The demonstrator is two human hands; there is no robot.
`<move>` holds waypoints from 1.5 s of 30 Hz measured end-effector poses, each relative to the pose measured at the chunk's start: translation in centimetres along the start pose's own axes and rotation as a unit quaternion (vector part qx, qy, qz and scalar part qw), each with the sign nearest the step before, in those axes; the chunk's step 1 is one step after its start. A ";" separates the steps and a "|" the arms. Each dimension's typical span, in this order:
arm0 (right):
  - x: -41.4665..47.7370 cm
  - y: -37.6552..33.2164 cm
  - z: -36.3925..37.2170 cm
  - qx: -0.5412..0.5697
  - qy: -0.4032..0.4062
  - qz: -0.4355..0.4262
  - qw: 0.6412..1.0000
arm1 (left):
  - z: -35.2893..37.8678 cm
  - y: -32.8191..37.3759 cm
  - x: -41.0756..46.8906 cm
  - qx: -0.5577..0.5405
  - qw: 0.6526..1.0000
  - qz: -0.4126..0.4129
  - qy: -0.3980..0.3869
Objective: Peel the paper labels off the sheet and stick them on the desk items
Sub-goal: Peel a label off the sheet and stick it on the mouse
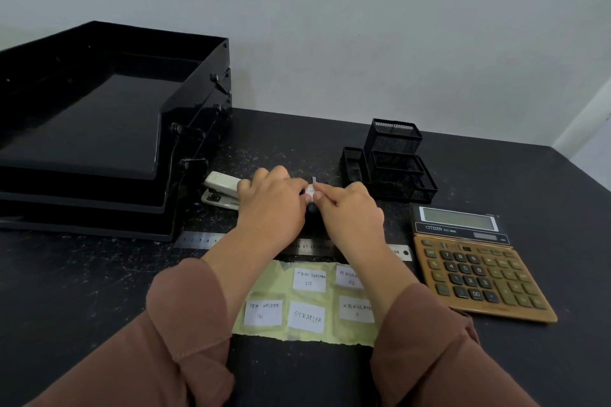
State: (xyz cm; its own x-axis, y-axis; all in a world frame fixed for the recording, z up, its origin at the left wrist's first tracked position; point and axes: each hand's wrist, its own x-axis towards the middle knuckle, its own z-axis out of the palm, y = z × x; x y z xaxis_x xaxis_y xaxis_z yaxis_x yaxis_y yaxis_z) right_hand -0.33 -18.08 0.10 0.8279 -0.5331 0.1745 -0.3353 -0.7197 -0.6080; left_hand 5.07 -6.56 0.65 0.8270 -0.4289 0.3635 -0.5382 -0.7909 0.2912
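Note:
A yellow-green backing sheet (307, 297) lies near me with several handwritten white labels, among them "STRAPLER" (306, 316) and "TRAY DOKUMEN" (309, 278); its upper-left spot is bare. Beyond the sheet both hands meet over a small black item (312, 211), mostly hidden. My left hand (271, 205) grips that item from the left. Fingertips of my right hand (350, 208) pinch a small white label (310, 191) against its top.
A black stacked document tray (99, 122) fills the left. A cream stapler (220, 190) lies beside my left hand. A steel ruler (198, 239) runs under my wrists. A black mesh pen holder (390, 162) and a brown calculator (476, 264) stand on the right.

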 end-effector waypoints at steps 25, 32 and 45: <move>0.2 0.3 -1.3 0.035 -0.050 0.060 0.996 | 0.5 0.0 -0.2 -0.023 0.999 0.012 0.025; 0.3 0.4 -1.6 0.057 -0.052 0.071 0.994 | 0.5 -0.1 -0.1 -0.030 0.999 0.000 0.029; 0.4 0.9 -1.3 0.036 -0.027 0.066 0.997 | 0.6 0.3 -0.2 -0.030 0.999 0.019 0.028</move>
State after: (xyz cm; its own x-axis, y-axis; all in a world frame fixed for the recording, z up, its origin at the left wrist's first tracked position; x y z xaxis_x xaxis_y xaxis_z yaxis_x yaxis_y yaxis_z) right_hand -0.86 -19.55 0.61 0.8025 -0.5946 0.0487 -0.4111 -0.6104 -0.6771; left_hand 4.83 -6.90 0.13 0.7962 -0.4320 0.4236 -0.5795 -0.7458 0.3286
